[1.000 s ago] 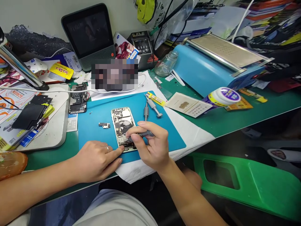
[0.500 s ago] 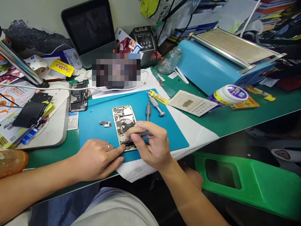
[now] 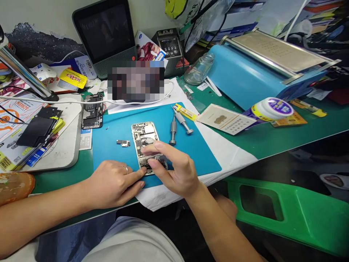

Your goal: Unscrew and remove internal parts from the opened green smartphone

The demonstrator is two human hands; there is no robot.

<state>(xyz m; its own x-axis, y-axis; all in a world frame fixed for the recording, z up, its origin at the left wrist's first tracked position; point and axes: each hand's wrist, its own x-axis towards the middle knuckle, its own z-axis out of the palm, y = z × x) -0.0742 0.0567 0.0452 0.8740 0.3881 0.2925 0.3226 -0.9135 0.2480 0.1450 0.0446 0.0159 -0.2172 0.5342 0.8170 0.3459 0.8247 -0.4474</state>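
Observation:
An opened phone housing (image 3: 140, 140) with its inner parts exposed lies on the blue mat (image 3: 111, 156). My left hand (image 3: 116, 183), with a ring on one finger, rests at its lower left; a fingertip presses the bottom end of the housing, the other fingers curled. Over the lower right part of the phone is my right hand (image 3: 177, 165), thumb and forefinger apart. A grey screwdriver (image 3: 161, 158), partly hidden, shows within that hand's curled fingers. Left of the phone lies a small loose circuit board (image 3: 123, 143).
Two grey screwdrivers (image 3: 173, 133) lie right of the phone, by a yellow-labelled stick (image 3: 185, 112). Another opened phone (image 3: 92, 112) is at the left. A card (image 3: 225, 119), a white tub (image 3: 278, 108), a glass jar (image 3: 199, 69) and a blue machine (image 3: 245, 76) stand farther right.
My right thumb and forefinger have spread apart, and the screwdriver has shifted within the hand. My left hand keeps its fingertip on the phone. The view has moved slightly.

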